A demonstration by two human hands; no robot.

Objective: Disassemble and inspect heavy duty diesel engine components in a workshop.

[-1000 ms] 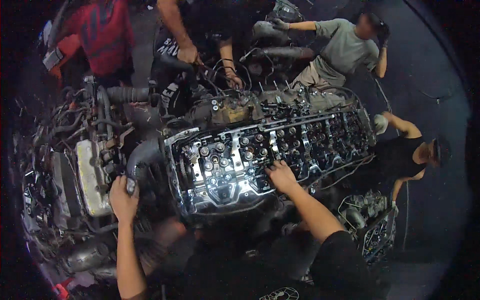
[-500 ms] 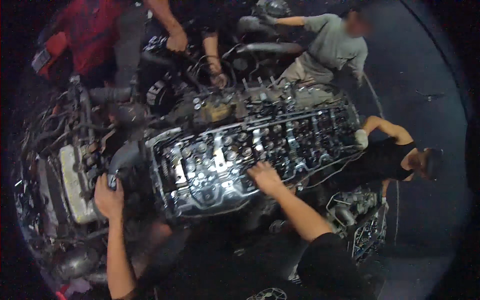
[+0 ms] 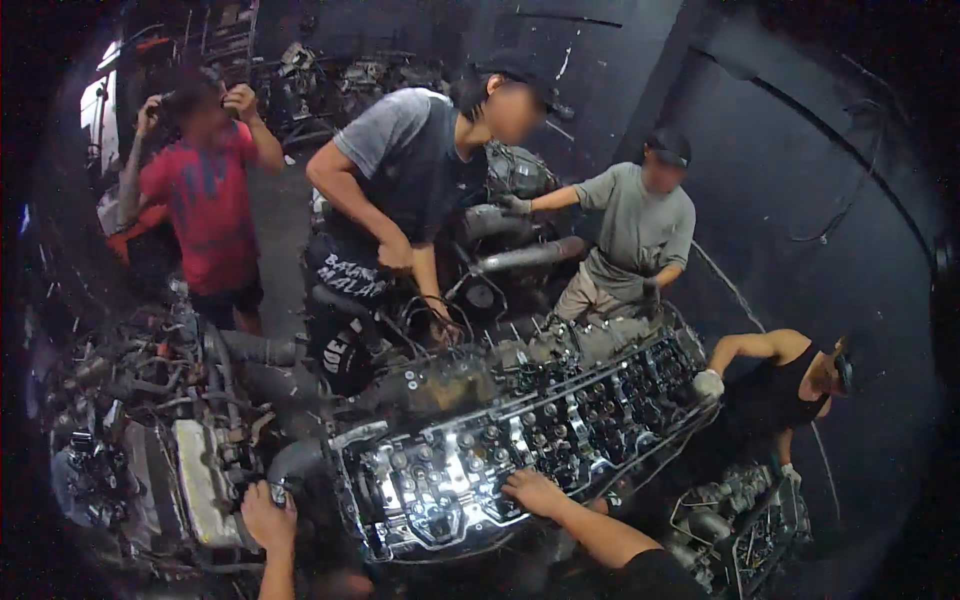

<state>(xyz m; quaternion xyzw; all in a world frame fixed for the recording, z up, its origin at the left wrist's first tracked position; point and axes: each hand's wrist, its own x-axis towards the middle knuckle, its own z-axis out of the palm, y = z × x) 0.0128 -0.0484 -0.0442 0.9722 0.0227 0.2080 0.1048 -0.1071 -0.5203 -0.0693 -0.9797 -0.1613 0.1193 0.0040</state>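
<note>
A large engine (image 3: pixel 455 500) with its top uncovered lies before me, with rows of shiny metal valve gear (image 3: pixel 520 435) along it. My right hand (image 3: pixel 535 494) rests on its near side with the fingers stretched out over the metal. At the engine's left end, my left hand (image 3: pixel 268 518) is closed at the lower end of a dark elbow hose (image 3: pixel 297 462). A small metallic piece shows between its thumb and fingers, too small to name. Beside that hand is a pale, long cover (image 3: pixel 205 480) on another mass of engine parts.
Across the engine, a person in a grey and black shirt (image 3: pixel 405 140) reaches down to cables. A person in red (image 3: pixel 215 200) stands far left. A person in grey (image 3: pixel 635 220) and one in a black sleeveless top (image 3: pixel 785 375) are at right. Another engine (image 3: pixel 715 520) stands lower right.
The view has tilted upward, so the engine and my hands appear lower. Both hands keep about the same places on the parts. The people across the engine now show more fully.
</note>
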